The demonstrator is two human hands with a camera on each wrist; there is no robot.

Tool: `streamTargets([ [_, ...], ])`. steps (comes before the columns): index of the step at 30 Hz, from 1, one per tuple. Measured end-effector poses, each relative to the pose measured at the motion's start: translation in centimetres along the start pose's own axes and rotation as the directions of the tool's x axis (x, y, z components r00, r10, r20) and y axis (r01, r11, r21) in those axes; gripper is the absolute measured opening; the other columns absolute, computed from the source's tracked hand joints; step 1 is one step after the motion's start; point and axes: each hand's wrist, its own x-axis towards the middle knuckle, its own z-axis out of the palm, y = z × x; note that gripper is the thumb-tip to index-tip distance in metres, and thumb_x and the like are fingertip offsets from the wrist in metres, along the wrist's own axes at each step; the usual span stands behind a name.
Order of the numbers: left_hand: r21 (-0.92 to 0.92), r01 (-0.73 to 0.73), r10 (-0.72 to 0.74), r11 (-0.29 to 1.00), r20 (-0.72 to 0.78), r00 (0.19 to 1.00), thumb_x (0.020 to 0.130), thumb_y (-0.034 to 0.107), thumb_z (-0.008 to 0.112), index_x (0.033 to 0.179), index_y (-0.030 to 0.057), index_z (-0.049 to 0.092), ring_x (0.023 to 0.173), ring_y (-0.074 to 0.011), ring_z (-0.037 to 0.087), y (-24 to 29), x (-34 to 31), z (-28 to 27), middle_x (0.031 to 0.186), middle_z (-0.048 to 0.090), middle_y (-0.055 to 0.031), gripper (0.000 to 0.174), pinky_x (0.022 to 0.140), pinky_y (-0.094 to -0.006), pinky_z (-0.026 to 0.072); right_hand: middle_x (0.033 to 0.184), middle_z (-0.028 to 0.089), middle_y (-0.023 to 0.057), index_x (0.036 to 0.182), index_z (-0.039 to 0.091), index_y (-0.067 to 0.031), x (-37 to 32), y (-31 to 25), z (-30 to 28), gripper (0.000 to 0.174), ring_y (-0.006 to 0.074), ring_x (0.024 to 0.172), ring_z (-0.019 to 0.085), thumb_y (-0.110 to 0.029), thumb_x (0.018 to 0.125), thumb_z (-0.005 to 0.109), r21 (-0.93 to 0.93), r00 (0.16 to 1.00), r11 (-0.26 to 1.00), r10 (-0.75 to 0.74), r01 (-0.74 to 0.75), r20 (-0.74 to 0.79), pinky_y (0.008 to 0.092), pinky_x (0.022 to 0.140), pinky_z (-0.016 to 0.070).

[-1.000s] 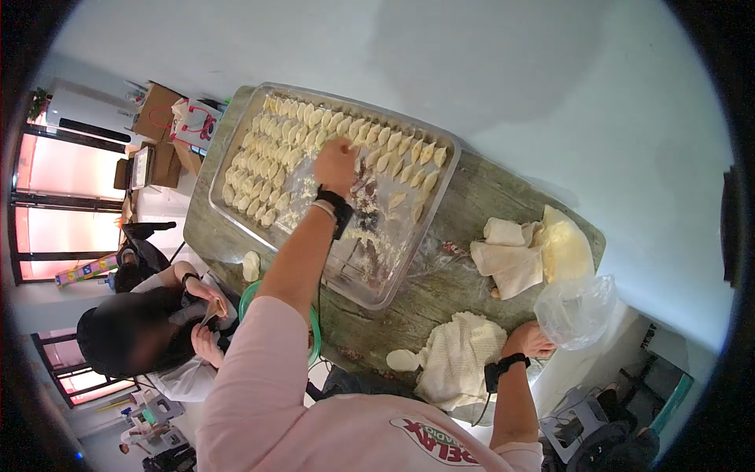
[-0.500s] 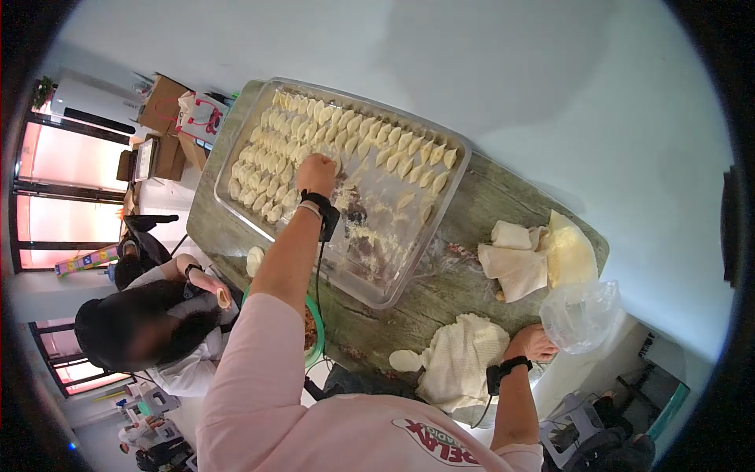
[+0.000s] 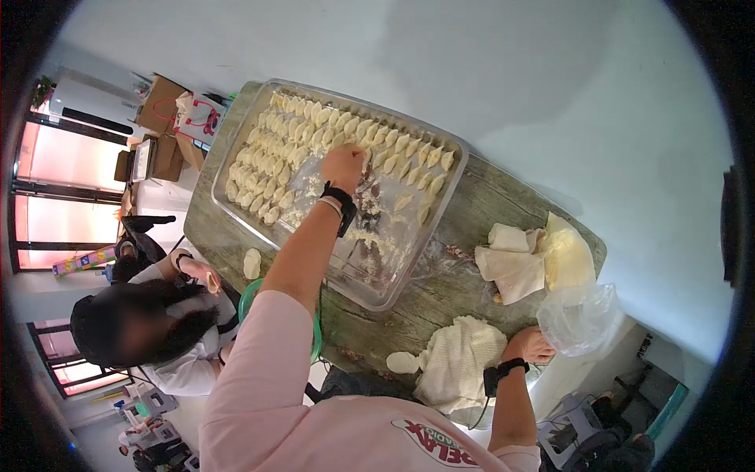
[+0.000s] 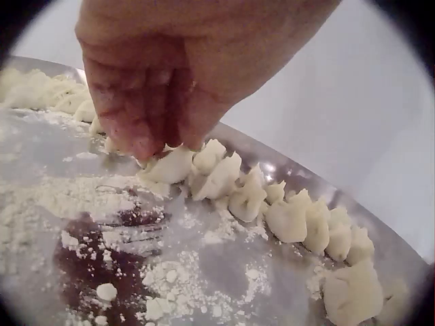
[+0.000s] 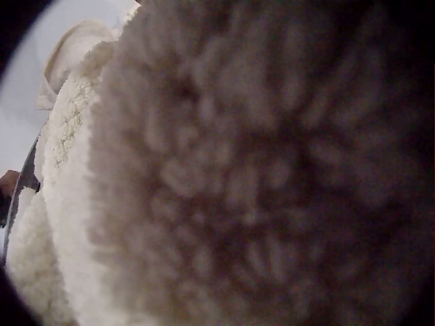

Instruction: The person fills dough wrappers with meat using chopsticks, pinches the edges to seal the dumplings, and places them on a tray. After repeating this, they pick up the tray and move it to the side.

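Note:
My left hand (image 3: 344, 165) reaches over the metal tray (image 3: 370, 297). In the left wrist view its thumb and fingertips pinch the top of a dumpling (image 4: 170, 167) at the end of a row, low over the floured metal. More dumplings (image 4: 285, 219) stand beside it along the tray's rim. My right hand (image 3: 530, 344) rests at the table's near right edge, fingers relaxed, between a crumpled white towel (image 3: 460, 362) and a clear plastic bag (image 3: 580, 318). Fleecy towel fabric (image 5: 75, 204) fills most of the right wrist view and hides that hand.
Sheets of dough (image 3: 511, 267) and a yellowish dough piece (image 3: 568, 252) lie right of the tray. A round wrapper (image 3: 403, 363) is beside the towel. A green-rimmed bowl (image 3: 316, 338) sits partly behind my left arm. Another person (image 3: 149, 330) sits at the left, a wrapper in hand.
My left hand first moved left and toward me along the rows, then back right and farther in. The right hand stays in place. The other person's hands moved apart.

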Motion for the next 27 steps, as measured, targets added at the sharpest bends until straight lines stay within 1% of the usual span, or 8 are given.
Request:
streamTargets([
  [4,0.042,-0.055,0.054,0.998,0.025,0.998,0.069,0.02,0.063,0.076,0.0124,0.067,0.07,-0.0309,0.061,-0.4,0.0,0.7,0.072,0.063,-0.0116,0.011,0.061,-0.0389,0.0486,0.124,0.045,0.0117,0.117,0.049,-0.0058,0.2,0.6,2.9,0.047,0.027,0.114,0.037,-0.039,0.089,0.031,-0.026,0.996,1.0,0.002,-0.004,-0.084,0.0406,0.092,0.0271],
  [6,0.066,-0.056,0.055,0.996,0.019,0.998,0.068,0.019,0.063,0.076,0.0123,0.067,0.07,-0.031,0.061,-0.5,0.0,0.9,0.073,0.064,-0.0119,0.011,0.061,-0.0393,0.0486,0.121,0.047,0.0114,0.115,0.05,-0.0062,0.2,0.7,3.6,0.045,0.0269,0.111,0.038,-0.038,0.089,0.032,-0.037,0.97,0.999,-0.039,0.031,-0.24,0.0408,0.09,0.0281],
  [14,-0.045,-0.081,0.079,0.996,-0.049,0.996,0.069,0.014,0.06,0.077,0.0117,0.067,0.071,-0.0313,0.061,-1.0,-0.1,0.9,0.077,0.064,-0.012,0.011,0.061,-0.04,0.0482,0.12,0.048,0.0123,0.114,0.05,-0.0052,0.0,0.4,1.4,0.044,0.0284,0.111,0.039,-0.037,0.089,0.033,0.005,0.991,0.999,-0.048,0.049,-0.128,0.0433,0.091,0.0297],
  [16,-0.049,-0.202,0.178,0.978,-0.299,0.937,0.071,0.014,0.058,0.076,0.0106,0.066,0.071,-0.0329,0.06,-1.5,-0.1,0.9,0.078,0.063,-0.0122,0.011,0.06,-0.0409,0.0476,0.12,0.048,0.0124,0.114,0.05,-0.0049,-0.1,0.5,1.5,0.044,0.0287,0.111,0.039,-0.037,0.089,0.034,0.021,0.99,0.998,-0.053,0.057,-0.129,0.0435,0.091,0.0298],
  [20,0.024,-0.23,0.231,0.973,-0.081,0.97,0.073,0.015,0.055,0.075,0.0104,0.066,0.075,-0.0326,0.059,-1.9,0.3,0.4,0.082,0.062,-0.012,0.012,0.063,-0.0404,0.0474,0.123,0.046,0.0129,0.115,0.049,-0.0048,-0.3,0.3,0.7,0.044,0.029,0.113,0.039,-0.037,0.089,0.033,-0.072,0.99,0.996,-0.067,0.058,-0.123,0.0434,0.092,0.0294],
  [22,0.113,-0.123,0.118,0.986,0.043,0.992,0.074,0.016,0.054,0.076,0.0119,0.067,0.076,-0.0321,0.059,-1.0,0.0,-0.3,0.084,0.062,-0.0121,0.014,0.065,-0.0394,0.0478,0.123,0.046,0.0133,0.115,0.049,-0.0046,-0.3,0.3,0.6,0.045,0.0291,0.114,0.038,-0.038,0.089,0.033,-0.082,0.994,0.995,-0.06,0.052,-0.09,0.0437,0.093,0.0292],
  [25,0.168,-0.121,0.115,0.978,0.045,0.992,0.075,0.018,0.054,0.078,0.013,0.068,0.076,-0.0314,0.059,-2.3,0.7,0.7,0.085,0.063,-0.0111,0.015,0.066,-0.0391,0.0482,0.121,0.047,0.0139,0.114,0.05,-0.0046,-0.3,0.4,0.7,0.045,0.029,0.112,0.04,-0.038,0.089,0.034,-0.071,0.969,0.995,-0.089,0.074,-0.231,0.0434,0.091,0.0302],
  [27,0.172,-0.172,0.177,0.97,-0.011,0.984,0.075,0.018,0.055,0.078,0.0128,0.068,0.075,-0.0315,0.06,-2.8,0.7,1.4,0.085,0.063,-0.011,0.014,0.066,-0.0392,0.0484,0.118,0.048,0.0138,0.113,0.051,-0.0045,-0.2,0.3,0.0,0.045,0.0286,0.11,0.041,-0.039,0.089,0.034,-0.074,0.994,0.995,-0.073,0.067,-0.08,0.0429,0.089,0.0314],
])
